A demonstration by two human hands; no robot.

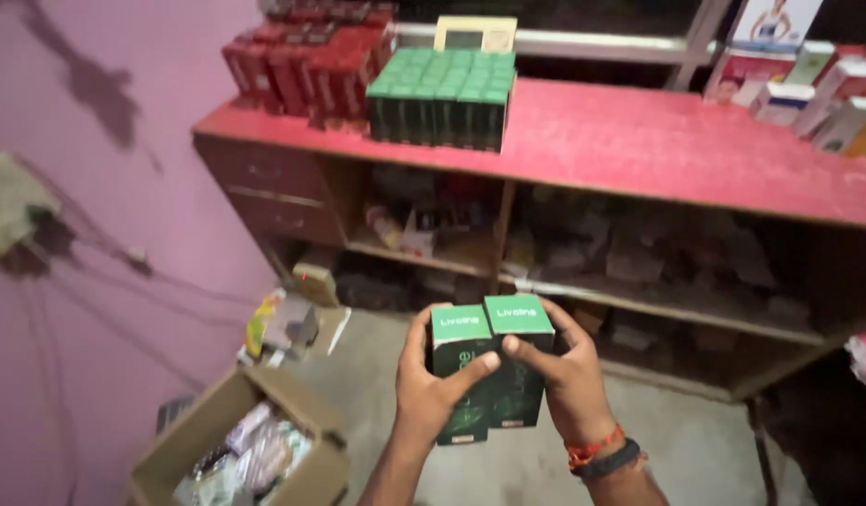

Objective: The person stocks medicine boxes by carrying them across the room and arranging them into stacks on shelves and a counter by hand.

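**Green boxes: two-hand grip, held upright**

The two green boxes (489,370) stand side by side, touching, clamped between both hands above the floor. The left hand (431,389) wraps the left box, thumb crossing its front face, remaining fingers behind it. The right hand (569,375) grips the right box, thumb on the front, fingers curled round the far edge. Both forearms rise from the lower frame edge, cut off there. The fingertips behind the boxes are hidden. Shelf contents under the red counter (658,141) are too dark to identify.
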